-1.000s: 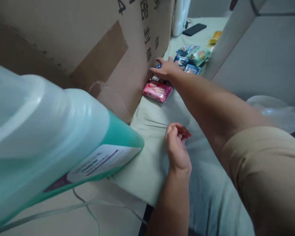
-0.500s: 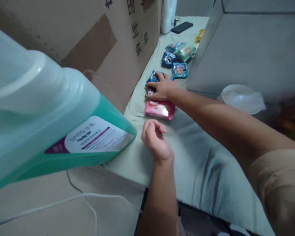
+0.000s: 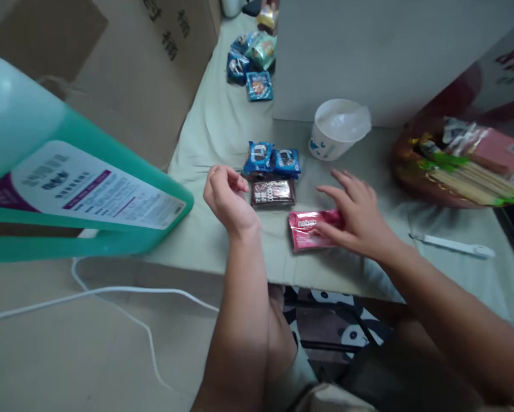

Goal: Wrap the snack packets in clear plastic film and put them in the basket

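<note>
A pink packet of snacks [image 3: 310, 230] lies flat on the cloth-covered table. My right hand [image 3: 355, 217] is spread over its right end, thumb and fingers apart and not closed round it. My left hand [image 3: 231, 197] hovers with its fingers curled in and nothing visible in them. Just to the right of it lies a dark brown packet [image 3: 273, 193]. Two small blue packets, a left one [image 3: 259, 158] and a right one [image 3: 286, 162], sit side by side directly behind the brown one.
A large jug of green liquid [image 3: 123, 189] stands at left before a cardboard box [image 3: 154, 74]. Several more packets [image 3: 259, 86] lie farther back. A white paper tub [image 3: 334, 134], a filled basket [image 3: 411, 177] and a white-handled tool [image 3: 458, 246] are on the right.
My right hand has drawn back from the blue and brown packets to the pink one, which now lies farther right, apart from the brown packet. The view has swung right. My left hand stays curled.
</note>
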Available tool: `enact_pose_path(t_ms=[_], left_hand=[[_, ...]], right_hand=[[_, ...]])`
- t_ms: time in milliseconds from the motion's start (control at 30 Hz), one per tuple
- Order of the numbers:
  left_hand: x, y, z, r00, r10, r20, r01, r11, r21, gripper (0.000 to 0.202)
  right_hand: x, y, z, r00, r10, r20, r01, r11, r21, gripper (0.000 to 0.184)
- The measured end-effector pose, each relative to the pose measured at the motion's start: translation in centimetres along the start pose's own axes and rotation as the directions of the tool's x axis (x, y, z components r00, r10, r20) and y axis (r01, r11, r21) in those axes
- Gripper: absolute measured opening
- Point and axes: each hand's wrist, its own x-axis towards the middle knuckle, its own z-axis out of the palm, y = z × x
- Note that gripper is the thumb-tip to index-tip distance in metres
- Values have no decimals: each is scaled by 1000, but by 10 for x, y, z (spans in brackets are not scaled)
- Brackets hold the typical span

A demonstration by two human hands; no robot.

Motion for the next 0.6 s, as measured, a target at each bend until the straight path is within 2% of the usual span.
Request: enact_pose_path(t_ms=[133,233,300,333,367,400,433,467,500,533,567,600], left_hand=[[-17,0,22,997,43,70,-41,999,-25,31],[-31,-9,35,986,93,138,-91,996,-23,32],[-45,-19,41,962,95,258,-98,995,-2,34],[-53,-25,44,936,61,347,-71,997,15,33],[-62,-31,46,892,-5,452,-14,999,40,31],[-72,-36,49,822,-103,560,71,994,78,31],[-84,-41,51,717,-223,661,176,975,139,36],[-95,-46,53,581,-347,736,278,935,221,46],[-107,-49,55,438,-451,778,359,881,309,55],[-118,-53,57,324,-522,789,407,830,381,61],[-127,-55,58,261,-562,785,432,795,426,63],[-135,-58,60,249,-583,773,442,779,445,62]], right_hand=[[-43,1,-3,992,29,124,-39,996,79,73],[-58,6,-13,986,149,80,-164,957,240,71],[-68,13,-23,963,265,45,-252,833,493,72],[-74,17,-27,944,323,60,-283,709,646,73],[-80,21,-31,925,365,105,-302,540,786,74],[-86,24,-34,911,377,166,-307,354,884,76],[-92,27,-35,906,365,217,-300,190,935,77],[-97,31,-36,904,351,243,-288,79,955,77],[-102,34,-37,904,350,245,-274,36,961,76],[-107,37,-38,908,351,229,-267,63,962,72],[-110,41,-39,911,363,194,-262,148,953,66],[-114,46,-42,914,376,151,-264,272,925,62]])
